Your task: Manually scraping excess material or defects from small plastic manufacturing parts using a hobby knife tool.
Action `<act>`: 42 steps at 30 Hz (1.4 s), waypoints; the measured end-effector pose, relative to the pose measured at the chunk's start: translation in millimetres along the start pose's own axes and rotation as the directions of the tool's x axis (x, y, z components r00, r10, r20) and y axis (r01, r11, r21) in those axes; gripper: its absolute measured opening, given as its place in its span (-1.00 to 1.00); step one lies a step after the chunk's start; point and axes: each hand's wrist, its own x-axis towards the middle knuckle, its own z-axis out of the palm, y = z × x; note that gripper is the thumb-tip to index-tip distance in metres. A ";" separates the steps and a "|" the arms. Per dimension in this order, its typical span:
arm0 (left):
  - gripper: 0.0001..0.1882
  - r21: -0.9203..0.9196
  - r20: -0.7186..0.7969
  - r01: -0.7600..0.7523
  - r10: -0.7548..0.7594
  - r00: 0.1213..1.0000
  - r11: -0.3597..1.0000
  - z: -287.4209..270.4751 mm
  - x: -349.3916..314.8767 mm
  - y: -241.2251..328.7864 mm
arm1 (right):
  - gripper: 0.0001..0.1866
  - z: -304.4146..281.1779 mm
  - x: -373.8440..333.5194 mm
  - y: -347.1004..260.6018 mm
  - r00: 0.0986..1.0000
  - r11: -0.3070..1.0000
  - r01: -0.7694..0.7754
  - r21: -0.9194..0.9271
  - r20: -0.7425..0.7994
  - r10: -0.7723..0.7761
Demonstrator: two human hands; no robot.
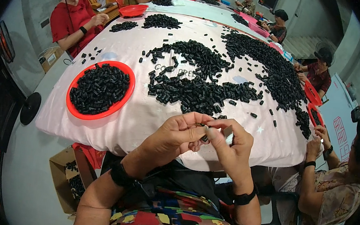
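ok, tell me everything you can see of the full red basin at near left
The red basin is round and plastic-looking, with a smooth rim. It rests open side up on the pale pink cloth, toward the left edge of the covered surface. Small black pieces fill it, hiding its floor. Only the cloth and the pieces appear to touch it.

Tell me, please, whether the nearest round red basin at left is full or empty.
Full: small black cylindrical pieces heap across the round red basin, hiding its bottom.
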 end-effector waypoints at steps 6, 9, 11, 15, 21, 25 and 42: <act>-0.69 -0.022 -0.005 0.046 -0.046 0.999 0.999 0.2 0.3 1.9 | -0.83 -2.4 0.2 3.8 0.993 0.967 -0.118 0.224 0.032 0.114; -0.72 -0.054 -0.025 0.031 -0.032 0.999 0.998 -0.7 -0.3 0.9 | -0.83 -2.4 0.5 4.5 0.994 0.976 -0.111 0.187 0.043 0.105; -0.75 -0.081 -0.044 0.013 -0.017 0.999 0.997 1.6 0.7 0.0 | -0.83 -0.8 0.2 7.3 0.997 0.981 -0.078 0.175 0.013 0.077; -0.73 -0.106 -0.034 -0.064 0.061 0.998 0.992 4.9 1.1 2.8 | -0.84 0.7 0.6 4.2 0.993 0.996 -0.041 0.080 -0.111 0.050; -0.76 -0.009 -0.033 -0.151 0.150 0.988 0.989 2.1 0.2 -1.5 | -0.87 5.8 -3.5 -3.2 0.995 0.999 0.032 -0.027 -0.095 -0.035; -0.79 0.005 -0.070 -0.147 0.147 0.987 0.989 0.7 1.4 -2.9 | -0.86 2.4 -2.6 -5.8 0.998 0.995 0.055 -0.084 -0.038 -0.059; -0.74 0.132 -0.044 -0.032 0.038 0.998 0.991 3.3 1.4 -2.3 | -0.55 -0.9 -4.3 14.0 0.999 0.955 0.021 -0.296 0.035 -0.011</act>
